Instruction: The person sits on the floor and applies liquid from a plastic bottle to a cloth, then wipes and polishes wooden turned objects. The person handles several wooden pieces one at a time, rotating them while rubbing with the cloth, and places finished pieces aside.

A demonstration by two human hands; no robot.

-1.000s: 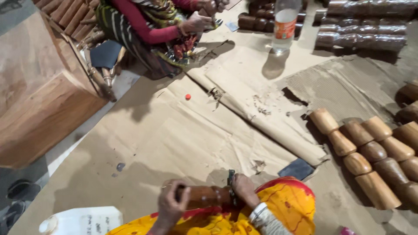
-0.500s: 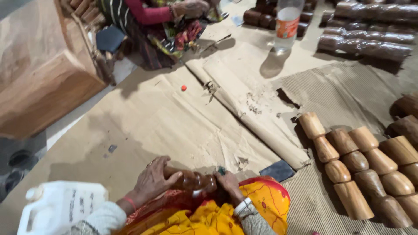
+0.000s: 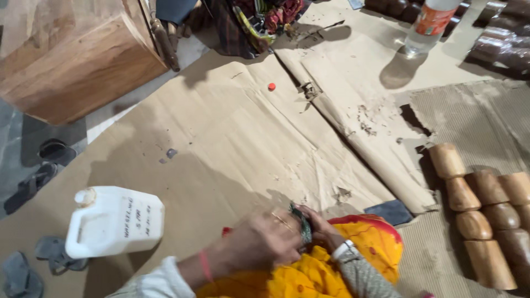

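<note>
Head view, looking down at a lap draped in yellow-and-orange cloth [image 3: 353, 259]. The left hand [image 3: 265, 243] is curled over the work, fingers closed around a small dark object [image 3: 301, 223] that it largely hides; what the object is cannot be told. The right hand [image 3: 323, 232] meets it from the opposite side, clenched on the same piece. The object sits above the lap, at the near edge of the brown paper sheet [image 3: 221, 138] covering the floor. A white plastic jug [image 3: 113, 221] stands to the left, near the paper's near-left edge. Turned wooden pieces [image 3: 475, 209] lie in rows toward the right edge. Risk: with both grips crowded on one small piece, a slip could drop it into the cloth folds.
</note>
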